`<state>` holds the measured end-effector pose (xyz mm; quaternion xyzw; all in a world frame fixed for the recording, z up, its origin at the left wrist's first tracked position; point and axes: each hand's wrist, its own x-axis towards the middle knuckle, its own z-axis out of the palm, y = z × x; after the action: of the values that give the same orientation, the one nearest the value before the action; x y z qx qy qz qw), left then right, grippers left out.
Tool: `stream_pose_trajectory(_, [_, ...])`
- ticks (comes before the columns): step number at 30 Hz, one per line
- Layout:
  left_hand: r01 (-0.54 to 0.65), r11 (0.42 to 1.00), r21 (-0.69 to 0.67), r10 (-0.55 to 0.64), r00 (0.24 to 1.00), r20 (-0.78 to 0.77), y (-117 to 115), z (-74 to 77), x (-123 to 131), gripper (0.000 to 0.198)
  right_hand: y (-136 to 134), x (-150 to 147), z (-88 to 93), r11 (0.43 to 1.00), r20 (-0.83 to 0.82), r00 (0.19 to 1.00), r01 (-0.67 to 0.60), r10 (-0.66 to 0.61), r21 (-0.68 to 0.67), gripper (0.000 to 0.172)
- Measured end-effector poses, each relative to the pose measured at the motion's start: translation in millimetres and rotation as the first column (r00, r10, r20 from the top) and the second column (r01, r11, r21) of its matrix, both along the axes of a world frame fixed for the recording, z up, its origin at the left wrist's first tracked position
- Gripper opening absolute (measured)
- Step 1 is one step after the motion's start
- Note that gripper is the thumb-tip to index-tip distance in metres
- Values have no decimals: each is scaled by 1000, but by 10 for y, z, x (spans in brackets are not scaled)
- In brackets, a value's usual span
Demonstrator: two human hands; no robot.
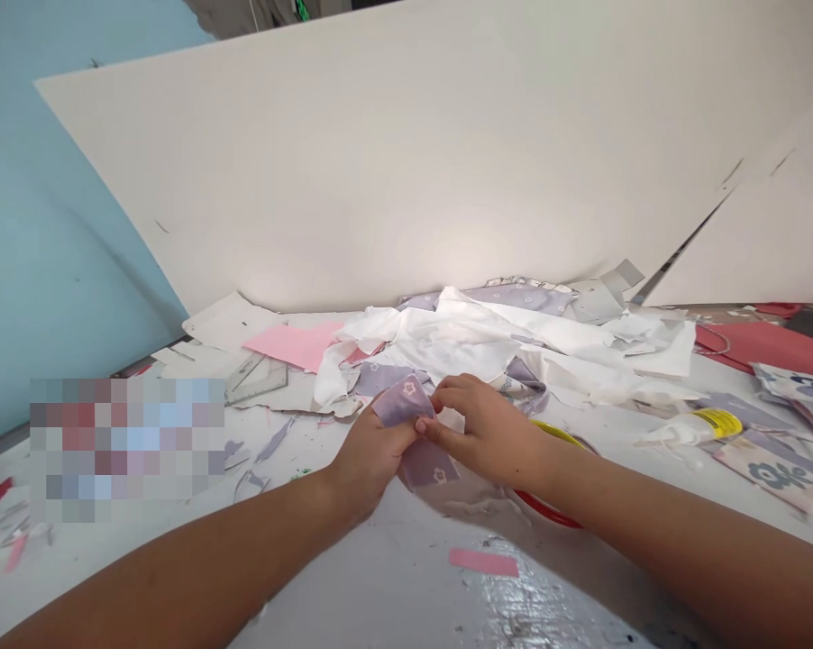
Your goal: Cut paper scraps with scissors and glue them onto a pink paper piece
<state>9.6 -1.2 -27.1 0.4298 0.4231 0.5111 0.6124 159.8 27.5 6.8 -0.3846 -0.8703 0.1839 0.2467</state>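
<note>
Both hands meet over the middle of the table around a piece of purple floral fabric (405,403) with small pale flowers. My left hand (374,451) is closed on it, with the cloth folded over the fingers. My right hand (478,424) pinches at the fabric's edge, thumb and fingertips close together. Part of the same purple material hangs below the hands. Under my right forearm, the yellow and red curves of a ring-like object (548,512) show; the arm hides the rest of it.
Crumpled white cloth (433,338) and pink paper (291,344) lie behind the hands. A glue bottle (697,426) rests on its side at right, near a printed pouch (775,473). A clear set square (258,377) is at left. In front lies a pink strip (483,562). White board (406,162) stands behind.
</note>
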Motion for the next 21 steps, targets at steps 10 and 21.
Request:
stream_pose_trajectory(10, [-124, 991, -41, 125, 992, 17, 49, -60, -41, 27, 81, 55, -53, 911, -107, 993, -1, -47, -411, 22])
stream_pose_trajectory(21, [-74, 996, 55, 69, 993, 95, 6, -22, -37, 20, -92, 88, 97, 904, -122, 989, 21, -81, -427, 22])
